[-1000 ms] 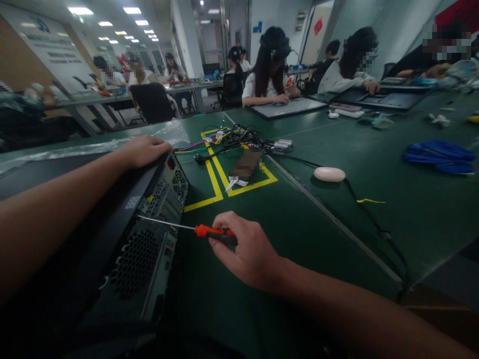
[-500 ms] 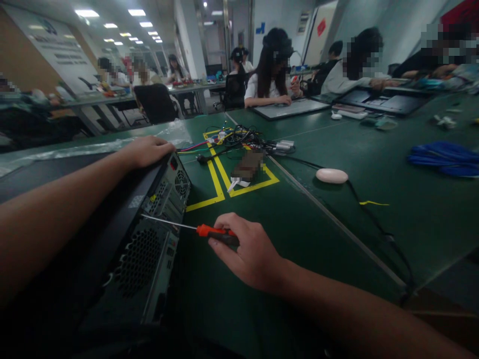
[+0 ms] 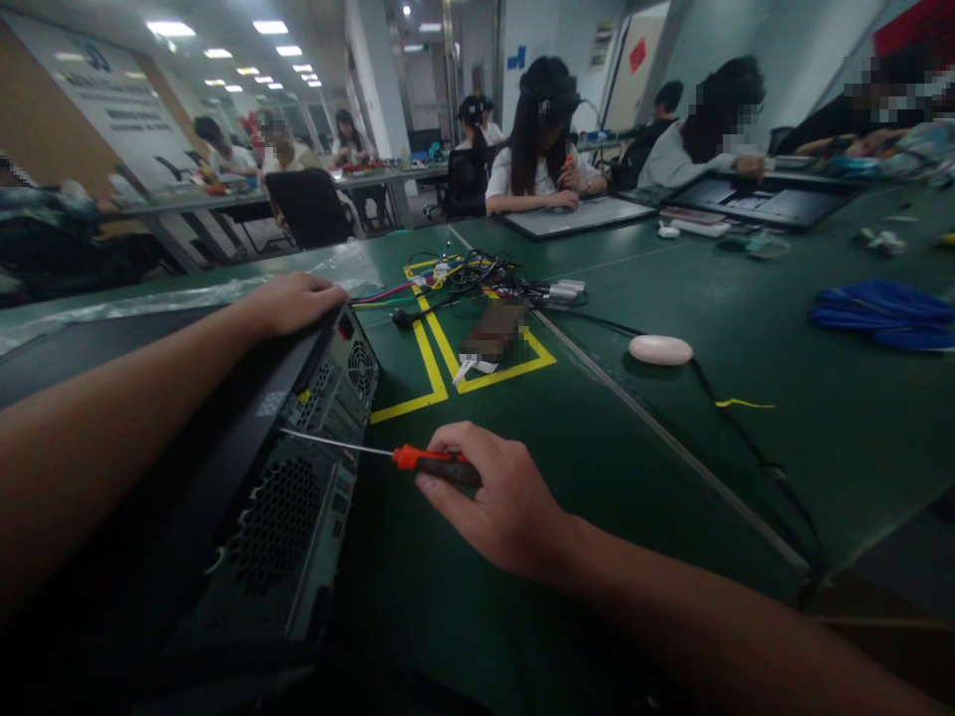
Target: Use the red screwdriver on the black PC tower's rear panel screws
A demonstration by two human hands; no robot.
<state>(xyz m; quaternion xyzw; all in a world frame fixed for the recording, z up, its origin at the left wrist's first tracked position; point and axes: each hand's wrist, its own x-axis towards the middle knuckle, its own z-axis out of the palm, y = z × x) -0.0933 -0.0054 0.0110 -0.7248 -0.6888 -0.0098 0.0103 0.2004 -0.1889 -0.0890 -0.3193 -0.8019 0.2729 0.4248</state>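
A black desktop computer case (image 3: 186,398) lies on its side at the left, its rear panel with fan grilles and ports facing right. My left hand (image 3: 294,301) rests on the far end of its upper face, fingers stretched over the rear edge and holding nothing. In my right hand (image 3: 499,492), closed around the handle, is an orange-and-black screwdriver (image 3: 403,457). Its long shaft points left, and the tip meets the rear panel near the upper edge, above the large honeycomb vent (image 3: 280,522). The screw or slot at the tip is too small to make out.
On the green table (image 3: 634,467) lie a tangle of cables (image 3: 484,270), a dark phone-like object (image 3: 498,333) inside yellow tape lines, a pale pink oval case (image 3: 661,349) by a black cord, and a blue cable bundle (image 3: 887,316). Several people work at the tables beyond.
The screwdriver handle has turned slightly in my right hand, with its dark side now showing more. Its tip stays at the same spot, and my left hand has not moved.
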